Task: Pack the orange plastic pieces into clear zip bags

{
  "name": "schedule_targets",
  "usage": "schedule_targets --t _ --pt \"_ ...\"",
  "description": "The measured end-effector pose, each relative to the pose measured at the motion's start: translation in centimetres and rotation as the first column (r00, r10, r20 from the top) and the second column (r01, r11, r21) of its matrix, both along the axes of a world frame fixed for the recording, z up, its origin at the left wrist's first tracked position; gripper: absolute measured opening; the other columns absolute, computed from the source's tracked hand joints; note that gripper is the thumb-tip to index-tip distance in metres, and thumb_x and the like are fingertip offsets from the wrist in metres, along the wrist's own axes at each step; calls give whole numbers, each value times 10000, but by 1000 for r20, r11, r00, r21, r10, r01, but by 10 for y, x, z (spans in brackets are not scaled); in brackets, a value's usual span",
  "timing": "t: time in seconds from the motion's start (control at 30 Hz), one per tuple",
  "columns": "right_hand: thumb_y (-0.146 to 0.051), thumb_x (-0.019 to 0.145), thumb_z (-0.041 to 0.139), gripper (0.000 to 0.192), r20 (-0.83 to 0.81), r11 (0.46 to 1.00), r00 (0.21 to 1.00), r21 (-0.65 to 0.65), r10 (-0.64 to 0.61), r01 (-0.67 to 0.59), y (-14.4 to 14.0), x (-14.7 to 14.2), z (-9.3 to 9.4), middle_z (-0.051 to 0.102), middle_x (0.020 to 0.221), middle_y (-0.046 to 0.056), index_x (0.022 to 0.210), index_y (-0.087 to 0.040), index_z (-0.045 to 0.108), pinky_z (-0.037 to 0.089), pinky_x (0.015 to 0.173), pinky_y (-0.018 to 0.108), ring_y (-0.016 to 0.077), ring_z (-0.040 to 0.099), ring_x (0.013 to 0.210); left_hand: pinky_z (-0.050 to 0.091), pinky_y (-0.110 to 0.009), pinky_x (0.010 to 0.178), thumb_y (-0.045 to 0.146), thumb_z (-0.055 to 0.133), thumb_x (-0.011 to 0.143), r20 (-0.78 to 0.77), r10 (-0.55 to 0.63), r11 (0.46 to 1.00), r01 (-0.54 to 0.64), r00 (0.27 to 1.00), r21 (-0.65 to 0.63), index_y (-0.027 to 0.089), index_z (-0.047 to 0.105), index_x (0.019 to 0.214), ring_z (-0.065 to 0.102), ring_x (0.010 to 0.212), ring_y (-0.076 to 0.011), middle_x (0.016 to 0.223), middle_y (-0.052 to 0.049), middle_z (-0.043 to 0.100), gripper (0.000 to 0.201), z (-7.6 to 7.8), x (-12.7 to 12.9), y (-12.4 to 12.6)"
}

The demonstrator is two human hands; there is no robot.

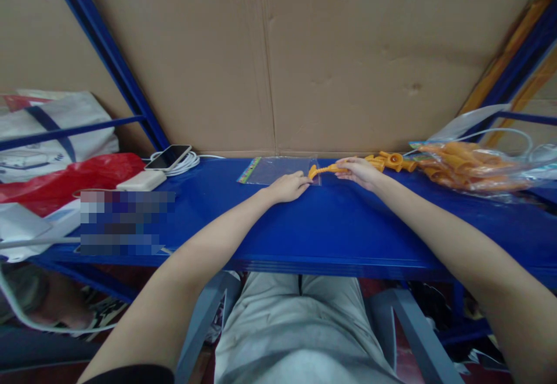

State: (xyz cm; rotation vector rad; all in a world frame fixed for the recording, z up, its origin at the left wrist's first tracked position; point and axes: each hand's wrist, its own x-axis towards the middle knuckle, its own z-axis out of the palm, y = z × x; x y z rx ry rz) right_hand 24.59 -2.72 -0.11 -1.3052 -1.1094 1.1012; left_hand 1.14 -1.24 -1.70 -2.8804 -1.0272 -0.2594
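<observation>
On the blue table lies a flat clear plastic bag with a colourful printed strip at its left end. My left hand is closed at the bag's right, near edge, its fingertips pinching the plastic there. My right hand grips an orange-yellow plastic piece with a ribbed shaft and a flared end. That flared end sits at the bag's right edge, close to my left fingertips; whether it is inside the bag I cannot tell. Several loose orange-yellow plastic parts lie just beyond my right hand.
Clear bags filled with orange-yellow parts lie at the right. Toward the left are a phone on a coiled white cable, a white power bank, a red bag and a white tote. A cardboard panel stands behind the table.
</observation>
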Motion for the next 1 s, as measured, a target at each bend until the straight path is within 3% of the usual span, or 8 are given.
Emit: schedule_targets --t 0.17,0.5,0.83,1.0 --pt "-36 835 641 148 -11 997 997 -12 78 -78 0 0 -2 737 770 42 793 -178 636 576 725 259 111 668 640 505 -364 930 362 299 1014 11 25 1000 -25 1000 15 169 636 1173 649 1017 -236 1131 -121 642 420 4 2 -3" --pt "-22 795 676 160 -31 980 981 55 192 -190 -5 -4 2 743 755 16 819 -180 674 566 661 207 96 672 643 500 -377 969 310 286 1012 12 5 998 -6 1000 67 153 652 1221 645 1084 -246 1262 -131 610 451 12 3 -14" --pt "-35 811 667 140 -14 984 984 22 178 -177 -6 -6 0 754 774 33 813 -174 683 568 657 213 101 679 635 512 -377 926 395 295 1027 -7 229 972 -229 973 57 192 606 1307 669 1035 -258 1271 -132 526 465 12 5 -20" --pt "-45 821 669 127 7 984 984 5 176 -177 -4 -5 -1 759 807 41 829 -171 679 570 686 219 100 682 646 509 -377 919 420 266 1034 -35 299 953 -297 954 56 198 589 1331 661 1083 -272 1191 -126 629 492 17 6 -24"
